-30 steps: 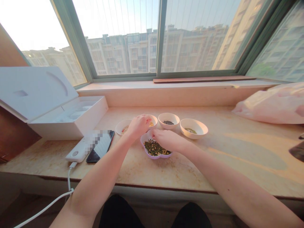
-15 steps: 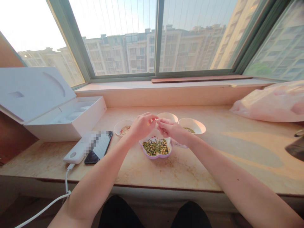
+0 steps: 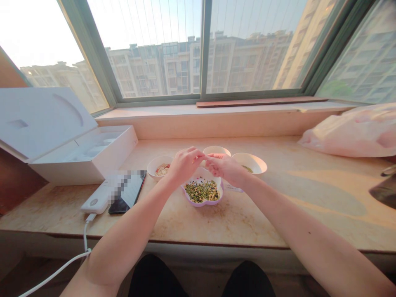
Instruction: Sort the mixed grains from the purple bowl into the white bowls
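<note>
The left hand (image 3: pixel 185 165) and the right hand (image 3: pixel 225 170) meet above a lilac lobed dish (image 3: pixel 202 203), their fingertips (image 3: pixel 201 156) drawn together in 1 closed grip. The fingers hide the spot where they meet, so I cannot tell whether they are clamped on a bean or on nothing.

Directly below the grip, the dish holds 1 large heap of mixed beans (image 3: pixel 202 191), mostly green with darker ones among them, and a few specks lie on its bare far side. Most of the beans remain in that heap, while the bowls hold only small amounts.

There are 3 white bowls near the grip: 1 left bowl (image 3: pixel 151 169) with pale and reddish bits, 1 back bowl (image 3: pixel 216 150) with its contents out of sight, and 1 right bowl (image 3: pixel 252 161) with a little green. All stand on the bench (image 3: pixel 253 222). Left of the grip lie 1 phone (image 3: pixel 128 192), 1 power bank (image 3: pixel 94 202) and 1 open white box (image 3: pixel 83 154); far right sits 1 plastic bag (image 3: pixel 349 132).
</note>
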Motion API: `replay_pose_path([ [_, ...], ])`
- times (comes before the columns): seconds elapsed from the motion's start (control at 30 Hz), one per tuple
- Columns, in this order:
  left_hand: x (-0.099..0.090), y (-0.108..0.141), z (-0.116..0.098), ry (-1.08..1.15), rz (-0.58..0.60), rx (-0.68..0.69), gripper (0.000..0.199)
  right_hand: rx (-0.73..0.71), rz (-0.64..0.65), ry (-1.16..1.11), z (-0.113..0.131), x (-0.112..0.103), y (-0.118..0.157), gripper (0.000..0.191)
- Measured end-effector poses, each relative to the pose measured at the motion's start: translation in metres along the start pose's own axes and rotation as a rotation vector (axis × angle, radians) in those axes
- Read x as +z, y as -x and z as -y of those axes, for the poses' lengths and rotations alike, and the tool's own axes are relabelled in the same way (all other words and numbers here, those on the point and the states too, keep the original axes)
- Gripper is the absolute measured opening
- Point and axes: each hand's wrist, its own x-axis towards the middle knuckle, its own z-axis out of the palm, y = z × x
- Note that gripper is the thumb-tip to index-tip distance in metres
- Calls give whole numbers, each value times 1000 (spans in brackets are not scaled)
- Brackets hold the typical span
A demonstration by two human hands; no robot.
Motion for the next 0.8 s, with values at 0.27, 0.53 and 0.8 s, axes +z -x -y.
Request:
replay_pose_path([
  [0.27,-6,-6,21,-308,126,-248,29,-208,131,1311,-3,17,1,33],
  [0.53,-5,-6,27,-438,258,-258,37,-136,138,1599,-11,31,-4,37],
  [0.8,-3,-6,29,-476,288,-219,40,-162,181,1623,-12,34,-6,35],
])
